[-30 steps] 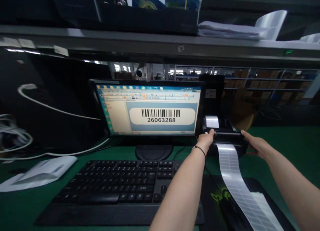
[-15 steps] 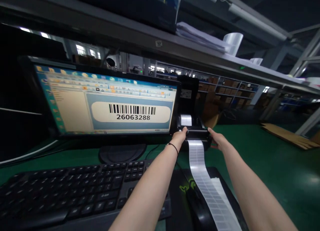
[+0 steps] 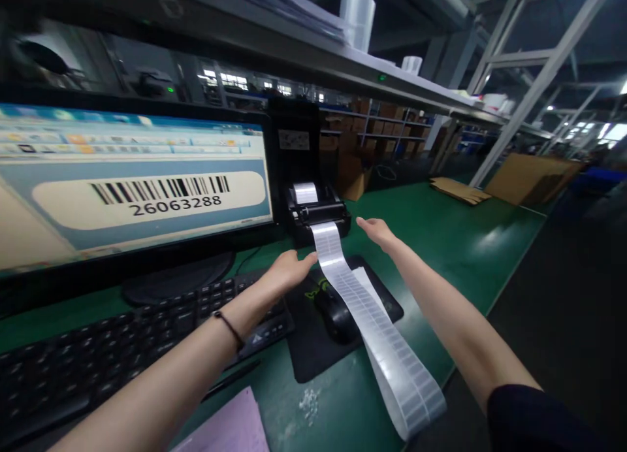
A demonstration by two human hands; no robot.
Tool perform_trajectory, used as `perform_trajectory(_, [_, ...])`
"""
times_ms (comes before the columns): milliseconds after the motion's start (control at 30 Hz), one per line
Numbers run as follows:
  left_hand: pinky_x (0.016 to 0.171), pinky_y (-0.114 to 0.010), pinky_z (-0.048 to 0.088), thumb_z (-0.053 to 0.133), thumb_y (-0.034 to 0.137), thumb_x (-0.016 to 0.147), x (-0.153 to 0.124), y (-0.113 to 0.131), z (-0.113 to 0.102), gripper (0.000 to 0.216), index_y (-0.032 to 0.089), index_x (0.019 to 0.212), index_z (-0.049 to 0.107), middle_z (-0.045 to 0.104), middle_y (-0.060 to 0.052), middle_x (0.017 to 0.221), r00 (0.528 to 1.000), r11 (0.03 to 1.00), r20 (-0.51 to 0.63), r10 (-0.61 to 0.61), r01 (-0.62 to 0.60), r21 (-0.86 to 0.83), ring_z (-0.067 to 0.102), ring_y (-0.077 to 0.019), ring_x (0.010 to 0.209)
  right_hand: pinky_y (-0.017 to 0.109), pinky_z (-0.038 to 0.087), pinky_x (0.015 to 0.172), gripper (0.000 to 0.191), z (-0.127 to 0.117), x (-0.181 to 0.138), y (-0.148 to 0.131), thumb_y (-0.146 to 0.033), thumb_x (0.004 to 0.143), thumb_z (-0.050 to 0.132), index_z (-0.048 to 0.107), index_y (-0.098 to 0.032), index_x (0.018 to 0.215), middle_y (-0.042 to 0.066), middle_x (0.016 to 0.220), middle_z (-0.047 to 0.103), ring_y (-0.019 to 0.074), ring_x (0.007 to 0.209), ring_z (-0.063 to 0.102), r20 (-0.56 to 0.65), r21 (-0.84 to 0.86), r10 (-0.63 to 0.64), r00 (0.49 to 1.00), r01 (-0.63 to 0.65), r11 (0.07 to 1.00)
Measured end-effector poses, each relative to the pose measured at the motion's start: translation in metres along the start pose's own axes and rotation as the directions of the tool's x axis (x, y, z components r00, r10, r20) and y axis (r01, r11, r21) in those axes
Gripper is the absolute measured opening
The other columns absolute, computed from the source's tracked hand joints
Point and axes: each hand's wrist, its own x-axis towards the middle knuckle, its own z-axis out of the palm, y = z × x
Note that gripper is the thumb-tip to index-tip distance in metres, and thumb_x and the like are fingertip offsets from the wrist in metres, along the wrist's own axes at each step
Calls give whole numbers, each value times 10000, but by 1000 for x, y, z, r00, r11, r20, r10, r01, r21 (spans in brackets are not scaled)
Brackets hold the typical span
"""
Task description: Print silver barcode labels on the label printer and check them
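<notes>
Label strip (image 3: 365,315): a long, glossy white ribbon of small rectangular labels, fed from the printer's slot, draped over the mouse and folded back at the table edge.
Printer (image 3: 313,207): a boxy black plastic shell; a white label roll is seen inside its open top.
Left hand (image 3: 287,274): held open, fingertips at the strip's left edge, nothing gripped.
Right hand (image 3: 378,232): spread open above the green table (image 3: 441,236), nothing held.
Mouse (image 3: 336,311): rounded and black, laid on a black mat (image 3: 313,347).

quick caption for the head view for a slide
Both hands, left hand and right hand, open beside a label strip feeding from the label printer.
</notes>
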Motion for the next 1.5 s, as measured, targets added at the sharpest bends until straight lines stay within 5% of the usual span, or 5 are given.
perform_trajectory(233, [942,-317,449,622,371,705,-57,-18,13,479,101,1100,592,652,-147,1138,978,996,198,69,-80,47,598,-273,1077,254,469,574,258,-51,-136,84,-378,827,608,646,-125,798,47,714,679,125,572,602,243,33,28,970,-37,999])
perform_trajectory(433, [937,-368,456,582,401,722,-70,-32,23,549,60,1151,550,612,-204,1183,958,989,263,113,-133,59,599,-284,1070,271,497,704,529,-75,-242,130,-332,724,713,526,-126,1173,59,850,717,162,753,666,450,193,55,891,-157,969])
perform_trajectory(567, [884,-354,492,558,439,723,-83,-37,26,584,69,1173,526,630,-189,1161,936,987,330,124,-151,57,606,-274,1060,291,495,755,676,-84,-283,137,-166,603,784,483,-122,1207,65,889,720,174,784,675,607,357,-3,794,-270,894])
perform_trajectory(800, [926,-334,467,554,452,695,-115,-38,35,568,91,1133,542,662,-155,1108,928,979,337,162,-194,65,615,-259,1038,303,512,707,707,-101,-318,143,-127,596,763,466,-135,1237,67,905,712,176,751,676,642,427,-2,767,-355,831])
perform_trajectory(1500, [903,-388,484,548,563,573,-168,-45,34,656,114,1051,579,689,-151,1037,954,957,262,147,-204,207,638,-293,986,271,486,646,580,-122,-367,190,-83,602,655,490,-131,1156,47,857,701,145,680,649,577,411,30,816,-323,853])
